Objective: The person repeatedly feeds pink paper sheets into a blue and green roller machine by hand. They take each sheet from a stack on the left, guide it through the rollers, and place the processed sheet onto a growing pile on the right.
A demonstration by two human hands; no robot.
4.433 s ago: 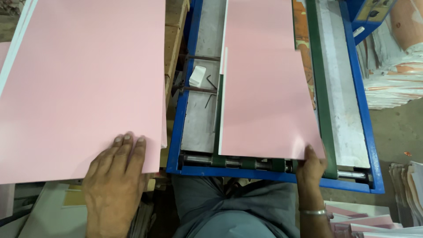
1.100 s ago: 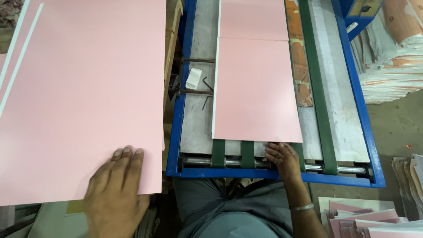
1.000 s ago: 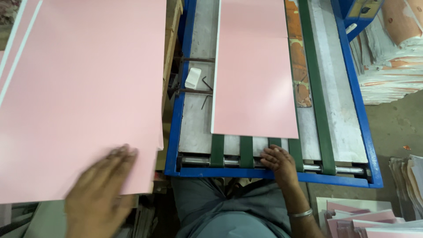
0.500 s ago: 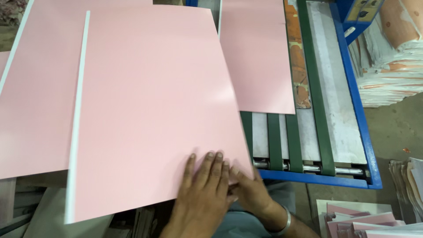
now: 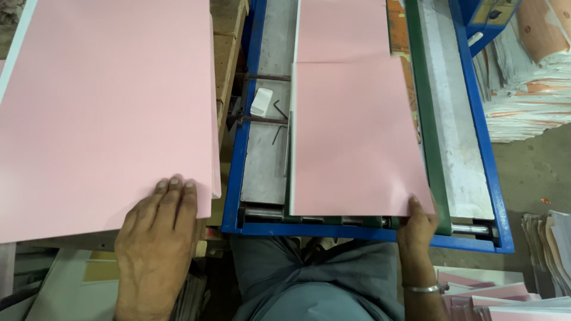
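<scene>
My left hand [image 5: 157, 238] lies flat, fingers [image 5: 172, 193] spread and gripping nothing, pressing on the near edge of the big stack of pink paper sheets [image 5: 107, 113] on the tabletop at my left. My right hand [image 5: 418, 229] is at the near right corner of the single pink sheet [image 5: 357, 142] lying on the blue-framed feeder bed [image 5: 241, 148]; the thumb rests on the corner, but I cannot tell whether the fingers below pinch it. The sheet's left edge runs along the side guide, beside the small white block [image 5: 262, 101] and a bent hex key [image 5: 279, 110]. I judge the care here is squareness: I keep that edge snug to the guide, push evenly from the corner so the sheet does not skew against the green belt [image 5: 423, 119], and hold the stack steady under my left palm.
</scene>
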